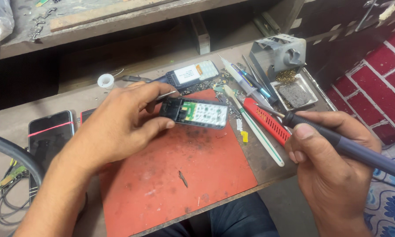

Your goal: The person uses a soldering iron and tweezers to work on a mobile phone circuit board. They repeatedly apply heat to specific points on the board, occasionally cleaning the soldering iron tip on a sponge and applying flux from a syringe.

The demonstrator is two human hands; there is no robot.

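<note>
On the workbench (pixel 21 123): opened phone under repair at red mat (pixel 171 175).
Over the mat's far edge, left hand (pixel 118 125) is closed around the opened phone (pixel 194 113), circuit board up; right hand (pixel 327 153) is wrapped around the soldering iron (pixel 338 142), tip near the board; best steadied, contact brief; bench cluttered; red brick wall (pixel 382 87) at right.

The one camera is sitting on my head, looking steeply down and forward at the workbench (pixel 267 169) from close range. My hands are entering from six o'clock, the shelf (pixel 118 19) lying toward twelve.
</note>
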